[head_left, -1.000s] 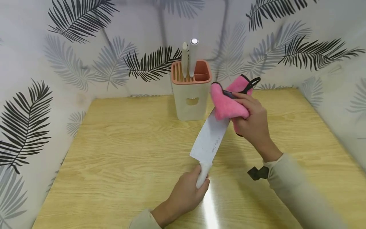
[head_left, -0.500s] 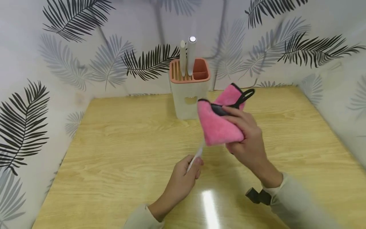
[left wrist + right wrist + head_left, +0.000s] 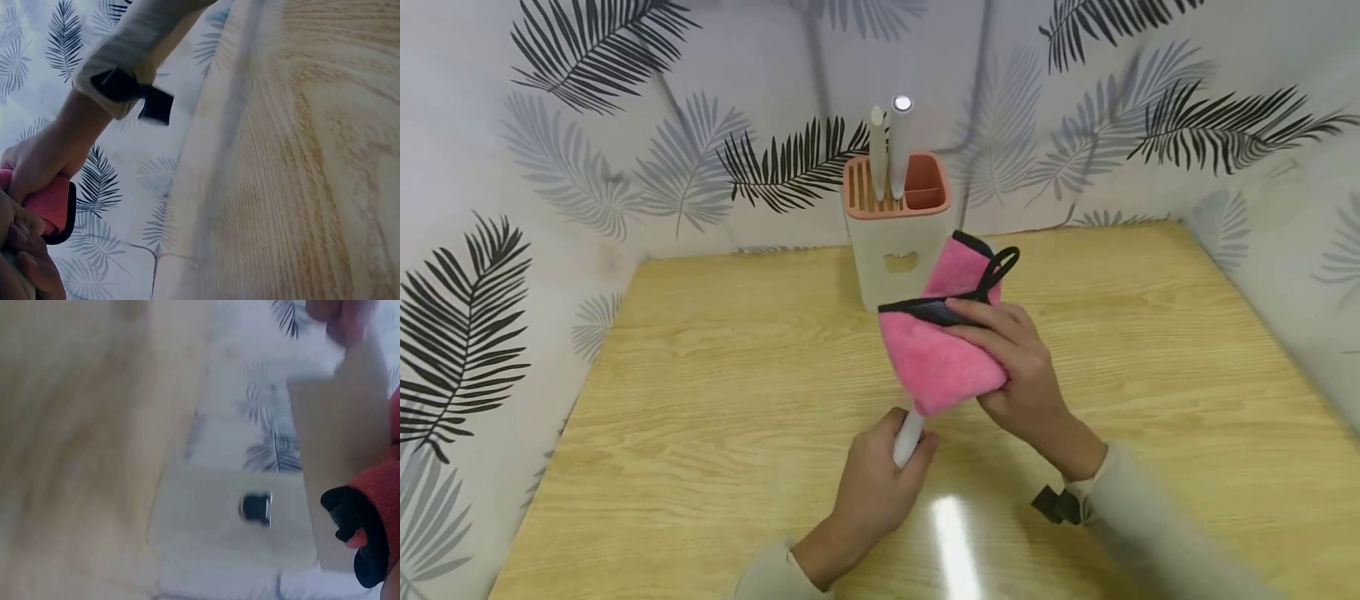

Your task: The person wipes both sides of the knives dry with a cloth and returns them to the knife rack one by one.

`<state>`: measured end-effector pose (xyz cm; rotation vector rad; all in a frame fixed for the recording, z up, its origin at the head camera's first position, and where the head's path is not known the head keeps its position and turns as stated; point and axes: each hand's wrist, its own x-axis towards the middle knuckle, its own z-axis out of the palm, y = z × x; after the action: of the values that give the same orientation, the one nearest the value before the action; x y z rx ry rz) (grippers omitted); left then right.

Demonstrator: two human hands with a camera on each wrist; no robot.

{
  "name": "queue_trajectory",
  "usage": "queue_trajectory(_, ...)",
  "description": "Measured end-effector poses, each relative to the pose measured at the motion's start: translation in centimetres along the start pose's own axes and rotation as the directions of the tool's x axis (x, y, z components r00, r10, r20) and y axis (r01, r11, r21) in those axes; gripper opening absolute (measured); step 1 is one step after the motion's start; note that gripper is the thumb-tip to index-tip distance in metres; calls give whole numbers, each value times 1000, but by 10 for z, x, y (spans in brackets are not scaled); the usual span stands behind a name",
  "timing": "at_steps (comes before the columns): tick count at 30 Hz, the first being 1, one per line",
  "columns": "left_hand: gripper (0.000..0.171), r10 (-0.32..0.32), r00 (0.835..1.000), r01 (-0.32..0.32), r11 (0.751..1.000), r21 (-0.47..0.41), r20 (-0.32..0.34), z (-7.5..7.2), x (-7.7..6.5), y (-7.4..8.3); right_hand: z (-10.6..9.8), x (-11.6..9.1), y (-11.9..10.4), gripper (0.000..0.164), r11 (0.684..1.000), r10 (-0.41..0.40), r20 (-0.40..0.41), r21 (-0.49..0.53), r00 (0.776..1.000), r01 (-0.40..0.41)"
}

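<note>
A cleaver with a white handle (image 3: 908,439) is held over the table, my left hand (image 3: 876,479) gripping the handle. My right hand (image 3: 1026,379) holds a folded pink cloth (image 3: 951,367) with black edging and a black loop against the blade. From the head, the cloth covers most of the blade. The right wrist view, somewhat blurred, shows the broad blade (image 3: 340,425) with the cloth (image 3: 378,494) at its side. In the left wrist view, the curled left fingers (image 3: 37,269) are close below the cloth (image 3: 55,209).
Behind the hands stands a cream knife holder (image 3: 868,250) with an orange slotted top. Two white-handled tools (image 3: 898,154) stand upright in its slots. The wood-grain table (image 3: 722,375) meets leaf-patterned walls (image 3: 775,67) at the back and sides.
My right hand and the cloth have come down and left along the blade, from near its tip towards the handle. The left hand has shifted slightly left, keeping its grip; the blade has turned.
</note>
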<state>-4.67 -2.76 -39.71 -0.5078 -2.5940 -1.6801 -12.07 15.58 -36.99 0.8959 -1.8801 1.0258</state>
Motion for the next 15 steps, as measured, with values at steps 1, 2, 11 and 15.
queue_trajectory(1, 15, -14, 1000, 14, 1000, -3, 8, 0, -2, 1, -3, 2, 6, 23, 1000, 19, -5, -5, 1000, -19)
queue_trajectory(2, 16, -22, 1000, 22, 1000, -2, 16, -1, -3, 2, -6, 5, 12, 25, 999, 42, -14, -5, 999, -43)
queue_trajectory(11, 18, 2, 999, -4, 999, 40, 37, -4, -7, 2, -31, 32, 60, 32, 974, 221, -153, -6, 963, -225)
queue_trajectory(15, 22, -20, 997, 15, 998, 59, 69, -7, -2, 2, -39, 41, 60, 22, 957, 277, -269, -5, 923, -289)
